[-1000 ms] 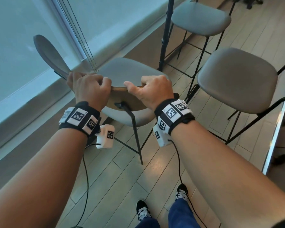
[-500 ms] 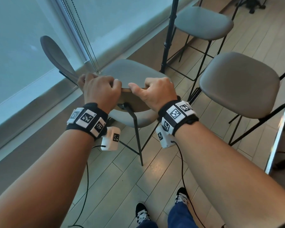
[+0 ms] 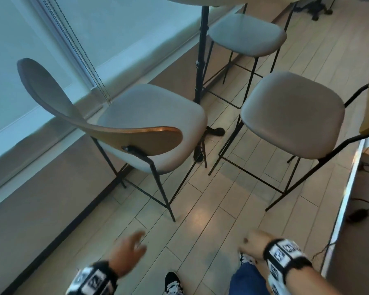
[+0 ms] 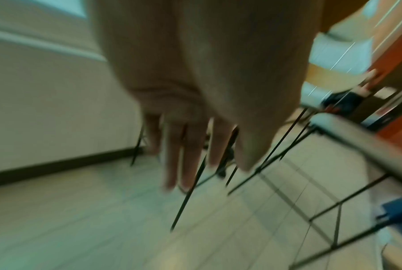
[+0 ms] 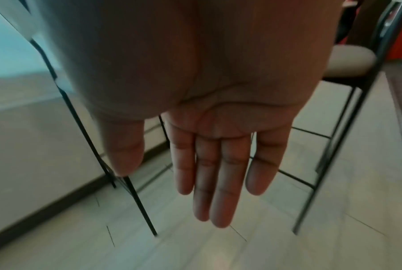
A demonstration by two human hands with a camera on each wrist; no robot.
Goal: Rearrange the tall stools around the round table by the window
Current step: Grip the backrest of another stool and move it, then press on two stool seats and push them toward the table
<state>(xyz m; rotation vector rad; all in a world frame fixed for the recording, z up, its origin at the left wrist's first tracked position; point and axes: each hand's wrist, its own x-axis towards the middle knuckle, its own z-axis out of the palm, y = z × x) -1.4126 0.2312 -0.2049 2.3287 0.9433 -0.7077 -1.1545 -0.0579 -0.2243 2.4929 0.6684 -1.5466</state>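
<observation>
A tall stool (image 3: 149,116) with a grey seat, curved wooden backrest (image 3: 136,135) and thin black legs stands by the window, next to the round table's black pole (image 3: 201,54). A second grey stool (image 3: 292,113) stands to its right and a third (image 3: 246,34) farther back under the table top (image 3: 202,1). My left hand (image 3: 130,250) hangs low at the bottom of the head view, fingers straight and empty (image 4: 188,155). My right hand (image 3: 250,243) is low on the right, holding nothing; the right wrist view shows its fingers (image 5: 218,173) stretched out.
The window wall and low sill (image 3: 51,124) run along the left with bead cords (image 3: 87,60) hanging. A metal-edged counter (image 3: 347,199) stands at the right with cables (image 3: 358,213) beyond. My feet (image 3: 173,284) are on the pale plank floor (image 3: 200,213) behind the stools.
Both hands have let go of the stool's backrest and dropped back toward my body. The stool now stands free by the window.
</observation>
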